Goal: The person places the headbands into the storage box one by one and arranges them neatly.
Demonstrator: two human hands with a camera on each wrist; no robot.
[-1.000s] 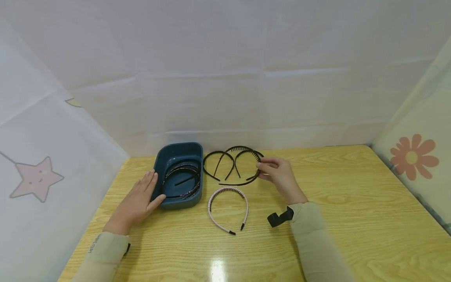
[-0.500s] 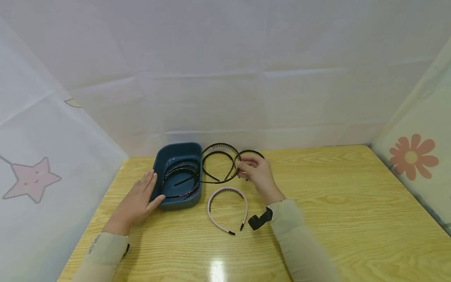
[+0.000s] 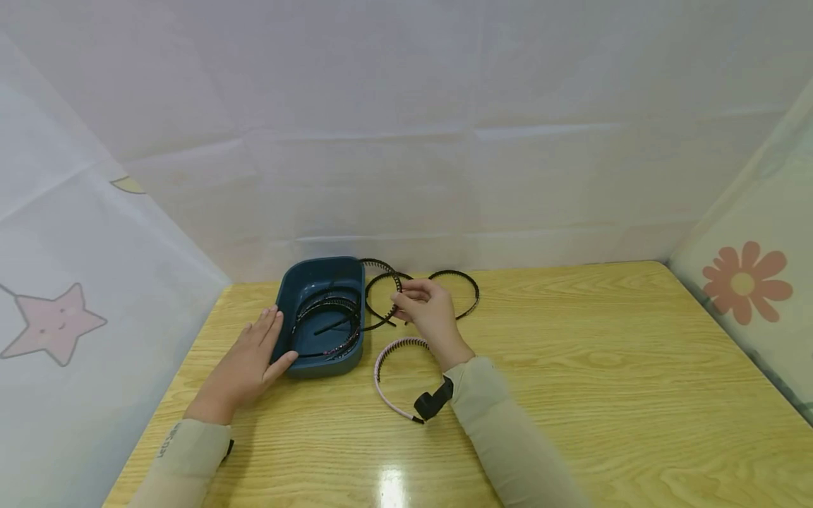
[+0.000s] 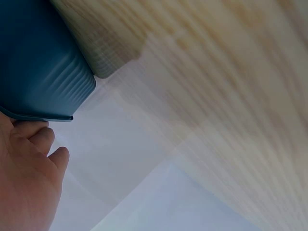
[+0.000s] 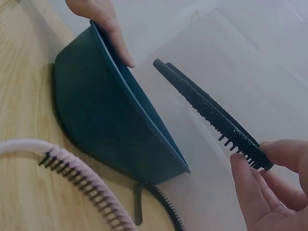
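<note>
My right hand (image 3: 432,314) pinches a toothed black headband (image 5: 216,120) between thumb and fingers. The right wrist view shows that headband raised above the blue plastic basin (image 3: 327,365), its ends pointing toward the basin's opening. In the head view it overlaps the basin's right rim. Several dark headbands (image 3: 330,303) lie inside the basin, some glittery. With its fingers fairly straight, my left hand (image 3: 244,363) rests against the basin's left rim. A pink headband (image 3: 390,346) with black teeth lies on the table, partly hidden by my right wrist.
Two thin black headbands lie on the wooden table (image 3: 603,374): one (image 3: 370,289) just right of the basin, the other (image 3: 478,293) beyond my right hand. A white sheet (image 3: 406,141) hangs behind the table, with printed sheets at both sides.
My right hand has carried the black headband leftward, from above the other headbands to the basin's right rim. My left hand has stayed on the basin.
</note>
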